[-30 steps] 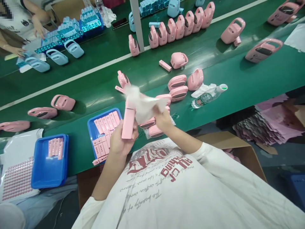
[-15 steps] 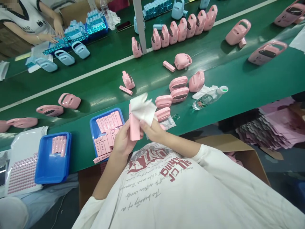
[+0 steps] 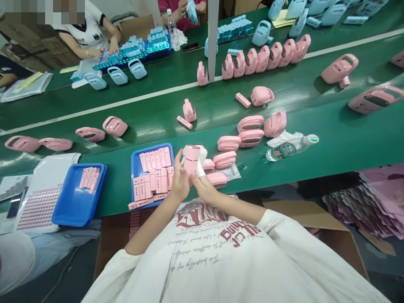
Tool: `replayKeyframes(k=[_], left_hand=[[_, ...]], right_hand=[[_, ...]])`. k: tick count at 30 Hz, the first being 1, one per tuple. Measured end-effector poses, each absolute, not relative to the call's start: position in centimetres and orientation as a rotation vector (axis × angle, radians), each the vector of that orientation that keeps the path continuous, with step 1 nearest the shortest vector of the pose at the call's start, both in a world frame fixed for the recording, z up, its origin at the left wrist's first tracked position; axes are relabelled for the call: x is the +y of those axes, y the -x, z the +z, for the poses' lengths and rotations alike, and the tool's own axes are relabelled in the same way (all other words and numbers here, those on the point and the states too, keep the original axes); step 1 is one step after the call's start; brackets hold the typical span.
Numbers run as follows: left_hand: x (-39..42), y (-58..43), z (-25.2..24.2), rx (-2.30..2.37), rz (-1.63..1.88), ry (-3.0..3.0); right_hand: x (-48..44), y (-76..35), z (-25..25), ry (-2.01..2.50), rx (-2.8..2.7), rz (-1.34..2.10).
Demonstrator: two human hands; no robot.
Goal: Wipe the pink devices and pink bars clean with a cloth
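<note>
Upright in front of my chest is a pink stick-shaped device [image 3: 191, 160] with a shiny band near its top. My left hand [image 3: 180, 182] is closed around its left side. My right hand [image 3: 203, 187] meets its lower end and holds a white wiping cloth [image 3: 201, 163], partly hidden behind the device. Just left of my hands, a blue tray [image 3: 135, 156] holds several similar pink sticks in rows. Right behind the cloth lie several pink handled units [image 3: 224, 159], which look like small portable speakers.
A plastic bottle [image 3: 288, 148] lies on its side to the right. Another blue tray [image 3: 71, 204] with several pink sticks stands at left. Pink units line the green bench [image 3: 151, 113], and a grey post [image 3: 212, 38] rises from it. Across it, a co-worker's hands [image 3: 113, 45] are among blue parts.
The view has shifted, so the bench appears farther right and lower. The device has turned, showing its banded end at the top. The cloth has gone from over its upper part to behind its right side.
</note>
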State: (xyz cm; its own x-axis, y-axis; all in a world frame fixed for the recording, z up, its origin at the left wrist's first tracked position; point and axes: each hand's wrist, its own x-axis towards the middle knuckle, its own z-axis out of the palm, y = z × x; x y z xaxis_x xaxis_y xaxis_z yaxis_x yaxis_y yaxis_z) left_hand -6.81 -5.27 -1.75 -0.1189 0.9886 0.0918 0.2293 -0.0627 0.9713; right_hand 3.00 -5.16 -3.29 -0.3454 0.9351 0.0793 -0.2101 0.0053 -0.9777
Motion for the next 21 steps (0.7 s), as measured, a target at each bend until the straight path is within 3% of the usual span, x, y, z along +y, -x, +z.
replayKeyframes(k=[3, 12, 21], left_hand=[[-4.3, 8.4, -2.6, 1.405, 1.102, -1.476], [0.0, 13.7, -5.1, 1.550, 0.568, -1.043], [16.4, 26.8, -9.3, 1.930, 0.678, -0.765]], right_hand=[[-4.3, -2.0, -4.2, 0.854, -1.227, 1.572], [0.2, -3.3, -7.2, 1.287, -1.004, 1.513], [0.8, -3.7, -8.9, 1.435, -0.332, 1.523]])
